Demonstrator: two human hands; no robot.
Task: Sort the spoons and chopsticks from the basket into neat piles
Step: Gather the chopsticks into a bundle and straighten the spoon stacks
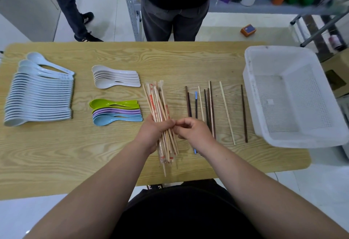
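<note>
My left hand (154, 132) grips a bundle of wooden chopsticks (157, 101), some in clear wrappers with red print, at the table's middle. My right hand (190, 128) pinches the bundle from the right side. Loose chopsticks (211, 106), dark brown, pale and one blue-tipped, lie in a row to the right. A long row of pale blue spoons (39, 95) lies at far left. White spoons (117, 77) are stacked left of centre, with green, purple and blue spoons (117, 112) below them. The white perforated basket (253, 91) stands at the right with nothing visible inside.
The wooden table (94, 153) ends just past the basket. Two people stand beyond the far edge, one (175, 12) right against it. A metal shelf (264, 8) with bottles stands at the back right, and a small orange box (248, 30) lies on the floor.
</note>
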